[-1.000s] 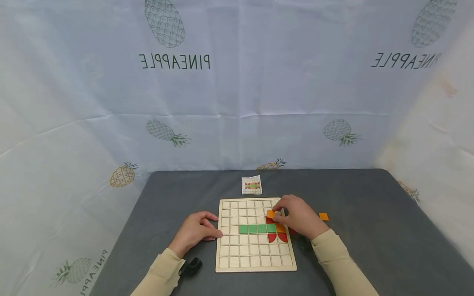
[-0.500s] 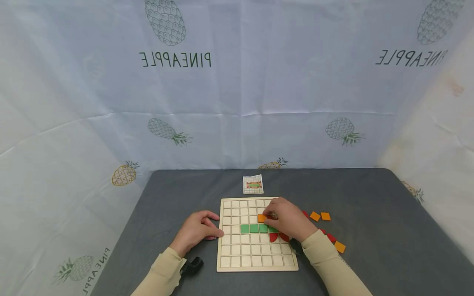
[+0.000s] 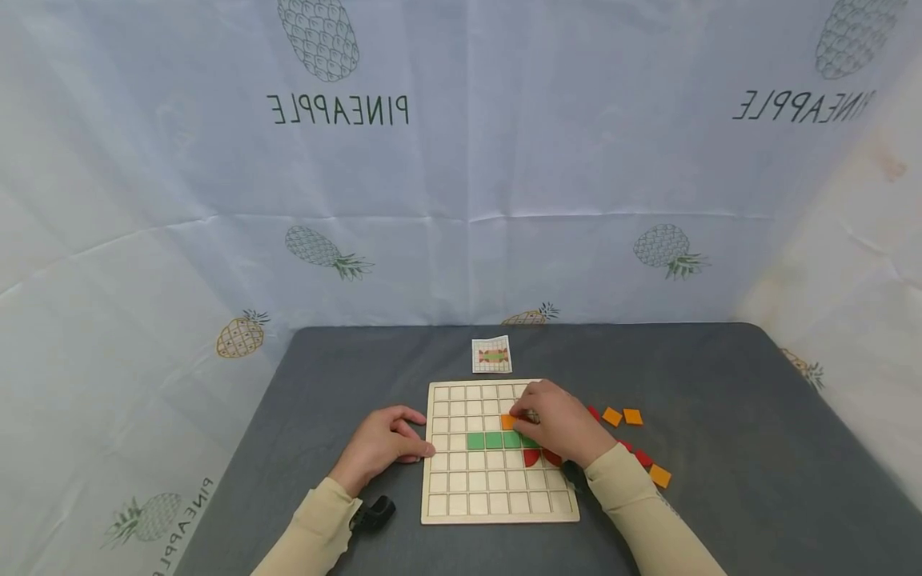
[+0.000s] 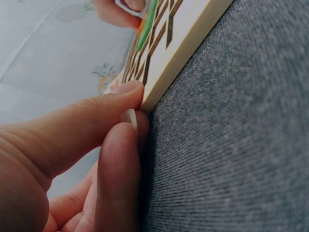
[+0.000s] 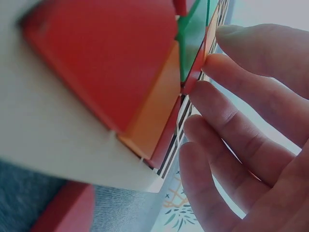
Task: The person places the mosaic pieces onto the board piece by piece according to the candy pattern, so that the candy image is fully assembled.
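Orange tile point(image 3: 507, 421) in right hand point(image 3: 562, 419), left edge beside bare cells point(image 3: 491, 423).

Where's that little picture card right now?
In the head view, the picture card lies slightly right of centre on the dark table, just beyond the far edge of the wooden board.

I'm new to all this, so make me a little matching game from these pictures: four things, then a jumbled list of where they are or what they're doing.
Things
1. picture card
2. left hand
3. green squares
4. right hand

Places and states
A. touching the left edge of the board
B. in a row on the board
C. pinching an orange square
D. on the table, beyond the board

Pairs: 1-D, 2-A, 3-B, 4-C
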Tool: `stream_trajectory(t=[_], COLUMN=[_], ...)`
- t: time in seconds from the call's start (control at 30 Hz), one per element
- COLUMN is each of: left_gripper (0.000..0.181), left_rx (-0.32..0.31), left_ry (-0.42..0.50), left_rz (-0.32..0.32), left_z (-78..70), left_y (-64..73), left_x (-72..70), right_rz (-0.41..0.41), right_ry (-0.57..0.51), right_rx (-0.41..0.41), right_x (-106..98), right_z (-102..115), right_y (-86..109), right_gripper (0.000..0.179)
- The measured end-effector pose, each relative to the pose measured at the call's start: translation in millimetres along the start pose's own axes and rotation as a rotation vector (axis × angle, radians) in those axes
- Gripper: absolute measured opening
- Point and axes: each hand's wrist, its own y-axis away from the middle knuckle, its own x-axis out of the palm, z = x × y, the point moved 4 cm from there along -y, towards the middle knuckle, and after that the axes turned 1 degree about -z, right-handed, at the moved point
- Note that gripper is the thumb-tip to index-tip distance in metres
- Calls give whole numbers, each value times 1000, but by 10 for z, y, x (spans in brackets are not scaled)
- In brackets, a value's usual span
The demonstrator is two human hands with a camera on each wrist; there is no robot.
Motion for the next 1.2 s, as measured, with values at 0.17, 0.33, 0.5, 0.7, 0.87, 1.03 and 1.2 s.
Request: stream_trajectory(t=[0.17, 0.33, 0.5, 0.7, 0.87, 1.03, 1.2], left_gripper=[56, 57, 57, 57, 58, 58, 58], left_rx=[-3, 4, 5, -1, -11, -8, 5], left_ry=[-7, -2, 11, 5, 7, 3, -6], left_rz=[-6, 2, 8, 0, -2, -7, 1], left_z=[-13, -24, -8, 9, 33, 38, 11], left_y=[-15, -37, -24, -7, 15, 33, 17], left_x=[1, 29, 1, -51, -65, -56, -16], right_rz=[-1, -24, -58, -76, -63, -27, 2], right_ry=[-6, 7, 63, 113, 160, 137, 137], right_rx=[-8, 58, 131, 174, 207, 287, 367], right_x=[-36, -159, -331, -579, -657, -668, -684], right_z=[1, -95, -285, -528, -758, -942, -1046], right_y=[2, 124, 378, 780, 1112, 1404, 1597], right_gripper=[10, 10, 12, 16, 16, 17, 23])
